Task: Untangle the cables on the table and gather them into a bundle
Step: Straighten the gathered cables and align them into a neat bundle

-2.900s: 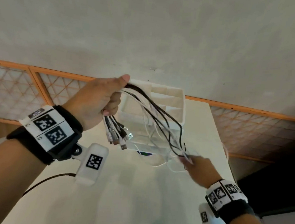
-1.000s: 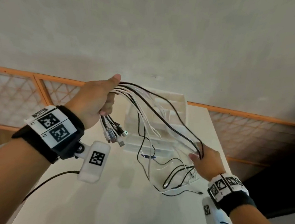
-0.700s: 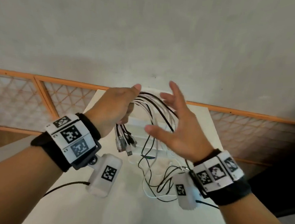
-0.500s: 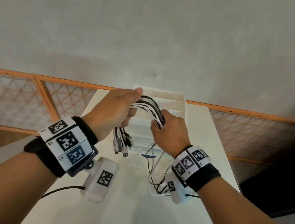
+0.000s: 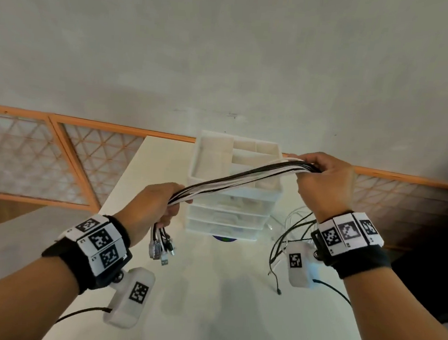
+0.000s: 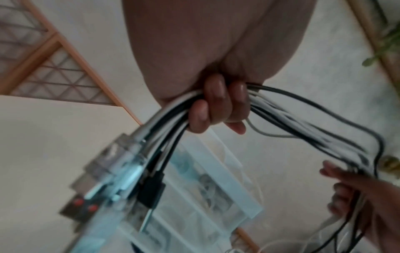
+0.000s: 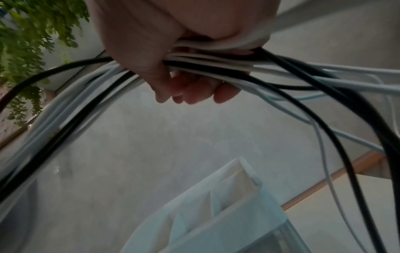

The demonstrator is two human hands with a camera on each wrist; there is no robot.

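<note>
Cables: a mixed black and white bunch, held above the white tabletop and stretched as one strand from lower left to upper right across the centre of the head view. Left hand: at centre-left, fingers curled tight round the bunch near its plug ends. Connectors: USB and similar plugs hanging just below the left hand, clear of the tabletop. Right hand: at upper right, higher than the left, fingers wrapped round the same bunch. Loose tails: black and white ends dropping below the right wrist, with some trailing on the tabletop at right of centre. Drawer unit: white and translucent plastic, stacked drawers with an open divided tray on top, standing on the tabletop behind the strand. Wrist bands: black, with printed square markers, one on each forearm. Background: pale wall, orange-framed lattice panels; green foliage at upper left of the right wrist view.
</note>
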